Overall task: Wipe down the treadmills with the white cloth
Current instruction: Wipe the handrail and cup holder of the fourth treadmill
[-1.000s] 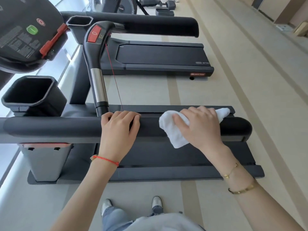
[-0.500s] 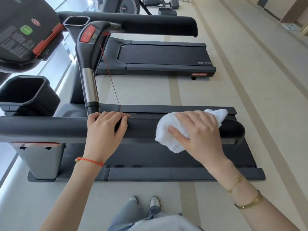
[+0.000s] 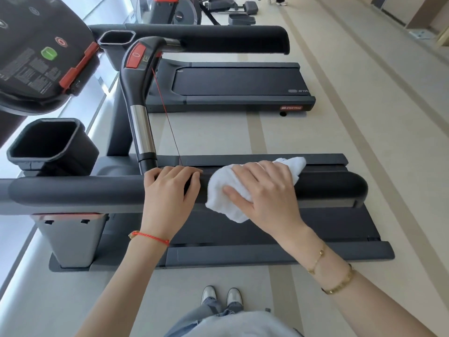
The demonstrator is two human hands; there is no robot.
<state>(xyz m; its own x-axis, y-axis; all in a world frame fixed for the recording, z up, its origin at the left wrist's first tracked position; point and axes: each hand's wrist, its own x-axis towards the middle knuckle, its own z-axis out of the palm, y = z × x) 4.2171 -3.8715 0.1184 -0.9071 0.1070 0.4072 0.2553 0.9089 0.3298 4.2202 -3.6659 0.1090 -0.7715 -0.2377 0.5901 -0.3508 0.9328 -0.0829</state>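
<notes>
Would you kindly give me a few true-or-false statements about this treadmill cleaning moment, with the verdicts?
1. The right hand presses the white cloth on the padded handrail. True.
2. The left hand holds a spray bottle. False: it rests on the handrail, fingers over the top.
3. The cup holder sits at the left. True.
4. The cloth lies on the floor. False: it is draped over the handrail.
5. A red string bracelet is on the left wrist. True.

My left hand (image 3: 167, 190) curls over the handrail (image 3: 73, 190); my right hand (image 3: 264, 193) presses the white cloth (image 3: 223, 200), fingers spread.
</notes>
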